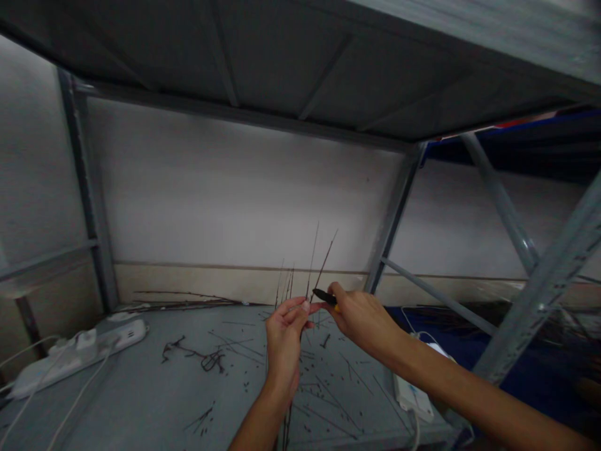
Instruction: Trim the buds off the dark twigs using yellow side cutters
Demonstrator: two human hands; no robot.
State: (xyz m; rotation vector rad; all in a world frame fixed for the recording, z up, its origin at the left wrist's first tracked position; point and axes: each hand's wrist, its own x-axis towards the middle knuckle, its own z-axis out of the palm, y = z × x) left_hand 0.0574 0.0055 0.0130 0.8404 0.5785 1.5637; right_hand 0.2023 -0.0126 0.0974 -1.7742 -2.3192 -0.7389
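Observation:
My left hand [284,341] is closed around thin dark twigs [325,264], pinching them between thumb and fingers above the grey shelf. Their tips stand up past my fingers, and stems run down below the hand. My right hand [360,314] is wrapped around pliers [325,295] with dark jaws and a bit of yellow at the handle. The jaws point left, close to the twigs just above my left fingertips. Whether they touch a twig, I cannot tell.
Cut twig bits lie scattered over the grey shelf [154,382]. A curled dark twig [213,360] sits left of centre, and long branches [188,304] lie along the back. White power strips [126,335] with cables stand at both sides. A metal shelf [263,69] hangs overhead.

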